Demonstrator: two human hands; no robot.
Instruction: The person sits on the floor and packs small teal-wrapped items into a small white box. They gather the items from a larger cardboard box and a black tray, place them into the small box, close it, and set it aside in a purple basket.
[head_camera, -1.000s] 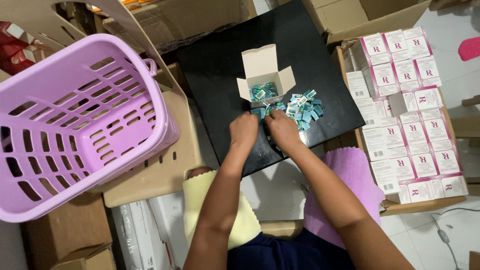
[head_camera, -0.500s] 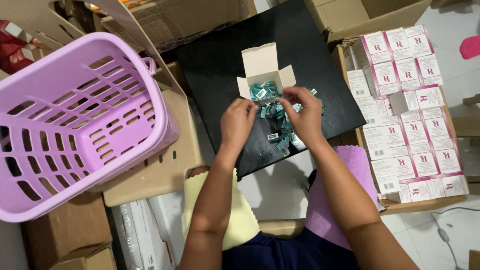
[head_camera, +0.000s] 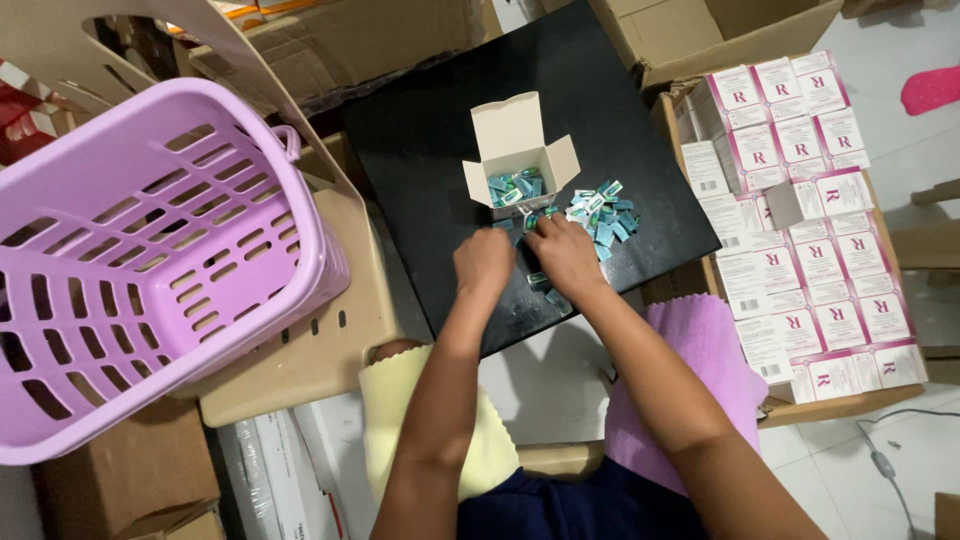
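— Two hands, where are yours?
— Your left hand and right hand rest side by side on the black board, fingers curled over small teal sachets; whether they pinch any, I cannot tell.
— And the carton?
— The small open box sits just beyond your fingertips, sachets inside and beside it.

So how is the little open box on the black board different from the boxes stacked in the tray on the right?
The small open box stands alone on the black board, flaps spread, with teal sachets inside and beside it. The white-and-pink boxes lie packed in rows in the cardboard tray, nearly all closed. The open one shows plain pale card; those show pink panels. Both hands, left and right, work by the open box. Both kinds look like small card cartons.
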